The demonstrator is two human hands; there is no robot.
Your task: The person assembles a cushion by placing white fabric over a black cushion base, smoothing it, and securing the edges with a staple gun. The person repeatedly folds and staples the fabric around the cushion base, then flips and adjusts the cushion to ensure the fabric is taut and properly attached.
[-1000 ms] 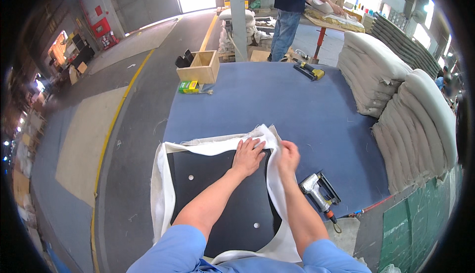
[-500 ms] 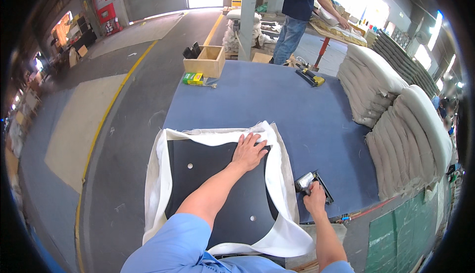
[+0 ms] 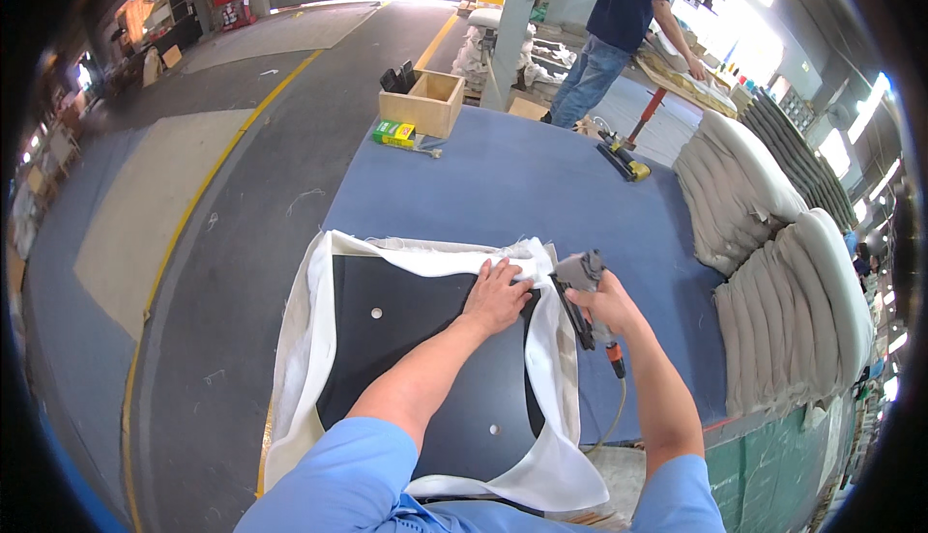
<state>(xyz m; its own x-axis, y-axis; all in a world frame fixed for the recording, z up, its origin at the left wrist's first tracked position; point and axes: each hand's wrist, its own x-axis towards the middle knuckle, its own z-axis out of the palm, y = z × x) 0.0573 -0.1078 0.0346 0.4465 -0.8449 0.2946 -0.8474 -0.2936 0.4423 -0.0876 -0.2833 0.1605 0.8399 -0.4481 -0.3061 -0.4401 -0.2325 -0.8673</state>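
By the flat black panel [image 3: 464,398], the spread left hand [image 3: 498,296] should pin white fabric [image 3: 549,359] taut; the right hand [image 3: 609,303] grips a grey metal staple gun [image 3: 580,268].

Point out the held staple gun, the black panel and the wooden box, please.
Staple gun [image 3: 580,268], head view: grey upper body.
Black panel [image 3: 474,378], head view: bare middle surface.
Wooden box [image 3: 416,115], head view: front wall.

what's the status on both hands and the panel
Left hand open, flat on white fabric, far edge of black panel. Right hand gripping staple gun by far-right corner. Second staple gun lies farther back on table.
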